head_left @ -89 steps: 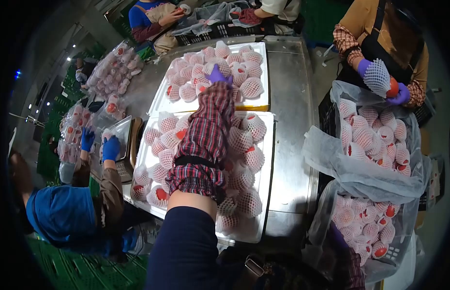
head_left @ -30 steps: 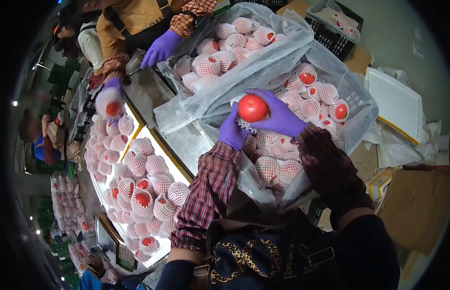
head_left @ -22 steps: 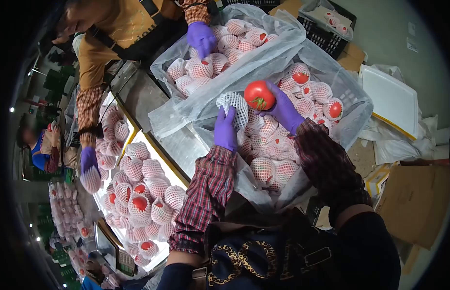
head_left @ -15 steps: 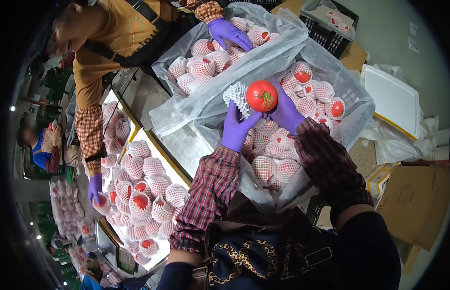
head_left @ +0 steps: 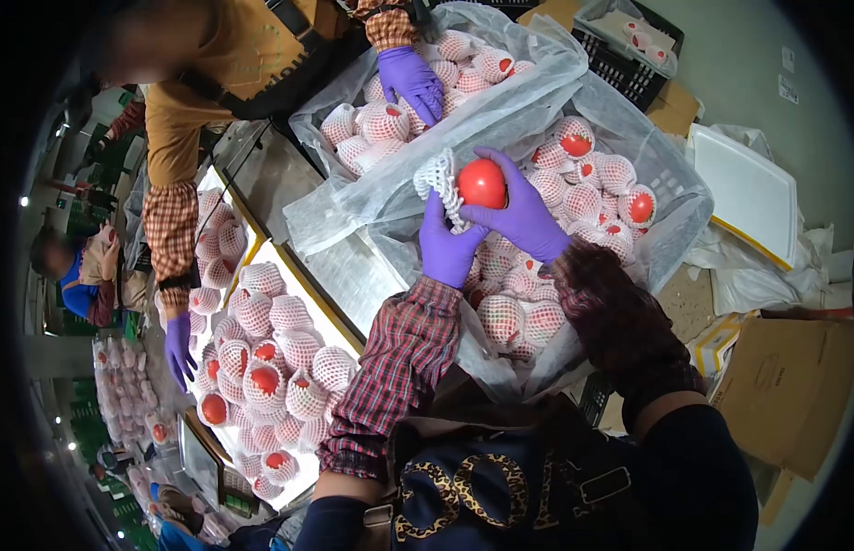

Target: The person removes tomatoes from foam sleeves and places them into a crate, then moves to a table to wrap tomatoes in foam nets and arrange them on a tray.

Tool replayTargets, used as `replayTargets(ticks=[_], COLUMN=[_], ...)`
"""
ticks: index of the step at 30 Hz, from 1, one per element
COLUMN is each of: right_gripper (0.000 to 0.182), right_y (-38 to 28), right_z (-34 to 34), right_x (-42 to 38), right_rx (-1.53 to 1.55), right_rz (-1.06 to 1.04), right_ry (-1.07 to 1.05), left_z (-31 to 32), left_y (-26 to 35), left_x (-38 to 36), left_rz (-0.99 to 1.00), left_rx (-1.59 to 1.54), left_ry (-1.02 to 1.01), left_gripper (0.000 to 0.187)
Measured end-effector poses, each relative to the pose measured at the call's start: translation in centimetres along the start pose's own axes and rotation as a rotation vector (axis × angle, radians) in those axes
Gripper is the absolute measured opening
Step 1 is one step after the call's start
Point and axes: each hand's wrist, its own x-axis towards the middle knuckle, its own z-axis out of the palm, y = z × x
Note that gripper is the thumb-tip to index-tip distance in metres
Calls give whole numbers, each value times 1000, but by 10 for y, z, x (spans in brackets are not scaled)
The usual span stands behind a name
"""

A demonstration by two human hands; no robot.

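Note:
Both my hands wear purple gloves, raised over a crate lined with a translucent sheet (head_left: 661, 241). In my right hand (head_left: 530, 217) is a bare red tomato (head_left: 482, 184), gripped between thumb and fingers with its smooth side towards me. My left hand (head_left: 449, 250) holds a white foam net sleeve (head_left: 436, 174) just left of the tomato. Beneath my hands, the crate holds several netted tomatoes (head_left: 522, 323), more of them lying to the right (head_left: 583, 202).
Across from me, a co-worker has one gloved hand (head_left: 413, 84) over a second lined crate of netted tomatoes (head_left: 384, 124) and the other (head_left: 178, 351) beside a pile of netted tomatoes (head_left: 264, 381). At right are a white lid (head_left: 744, 188) and a cardboard box (head_left: 785, 390).
The tomato has turned from its green stem side to its smooth side and shifted slightly left. The co-worker's lower hand has let go of a netted tomato, and the upper hand has moved left.

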Motion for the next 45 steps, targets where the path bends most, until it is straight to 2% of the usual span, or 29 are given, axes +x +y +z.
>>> replayTargets(ticks=[2,5,8,11,13,14,16,17,20,21,23,26,29,30,31,32,33,34,35,36,37,38,40,41,43,44,45], right_gripper=[54,48,39,37,38,39,39,38,28,28,30,29,29,29,29,30,32,28,19,12,8,10,16,18,23,26,30], right_y=[-3,24,15,48,48,48,34,29,41,44,77,84,33,25,23,38,52,37,22,6,5,-3,-10,-8,7,25,48], right_z=[-1,-6,-6,-7,-4,-2,-12,-18,-25,-24,-9,2,-5,-10,-21,-28,-35,-33,-27,-21,-8,1,7,6,-7,-14,-20], right_x=[-2,3,2,3,1,1,4,6,12,14,-5,-17,-3,-6,-12,-10,-7,-1,2,6,-4,-14,-9,-6,-1,-4,-8], right_rx=[83,480,556,311,177,111,146,163,403,577,848,644,1083,642,226,-110,-468,-50,57,174,-9,-121,-71,1,138,-86,-309], right_rz=[137,295,413,382,265,206,384,471,544,764,825,404,1000,739,444,163,-98,108,194,257,216,52,-30,62,259,204,143], right_ry=[-34,107,224,227,215,207,51,-27,140,68,-250,-494,-171,-283,-385,-390,-307,-147,29,217,189,31,-40,2,88,-63,-214], left_z=[2,6,7,5,4,3,-3,-8,-14,-16,-19,-22,-29,-22,-20,-21,-20,-17,-12,-10,-4,-4,-14,-25,-67,-93,-129], left_y=[1,1,1,2,1,1,3,2,10,7,12,14,8,12,8,6,6,17,1,0,-22,-15,-7,-4,45,65,68], left_x=[-2,-1,-3,-4,-3,-1,2,5,5,6,3,1,-1,-2,-2,-1,1,3,7,5,4,1,4,10,19,24,35], left_rz=[44,32,-7,-14,-10,-64,-171,-296,-548,-562,-633,-655,-710,-637,-596,-601,-659,-647,-503,-472,-278,-286,-249,-238,-226,-141,48], left_rx=[11,-17,91,191,207,66,-215,-483,-1120,-1179,-1270,-1263,-1295,-1092,-1043,-1009,-917,-775,-568,-368,-260,-303,-307,-337,-398,-553,-446], left_ry=[5,-21,-85,-103,-88,-73,-41,-95,-142,-159,-177,-225,-243,-213,-192,-245,-207,-187,-164,-90,30,80,211,234,272,248,253], left_gripper=[77,78,79,78,77,74,69,62,60,62,64,69,69,73,70,63,58,55,55,56,63,70,68,69,71,67,65])
